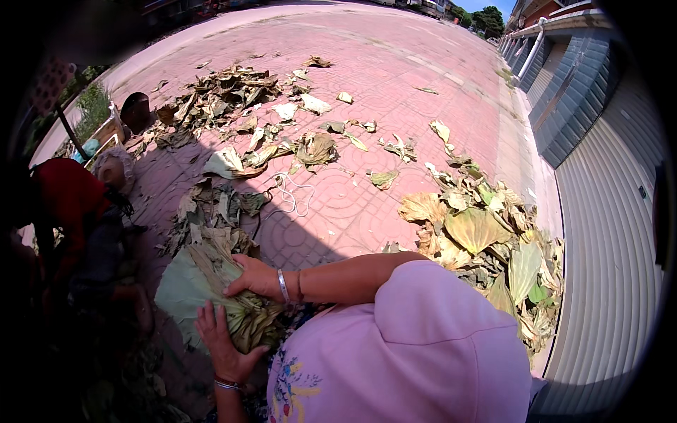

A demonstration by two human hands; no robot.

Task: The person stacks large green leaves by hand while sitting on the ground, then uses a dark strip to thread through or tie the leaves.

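Before me is a layered stack of large dried leaves, likely lotus (182,288), pale green outside and brownish where folded. My right hand (256,277) grips its upper side, the thumb lying over the leaves. My left hand (227,338) rests against the lower side with its fingers spread and thumb apart. What lies beneath the stack is hidden. Just beyond it, a heap of crumpled dry leaves (203,203) sits on the paving in shadow.
A person in a red head covering (74,190) crouches at the left in deep shade. White cord (291,195) lies on the pink paving (328,222). Leaf piles spread at the upper left (232,90) and right (476,227), beside a roller shutter (608,238).
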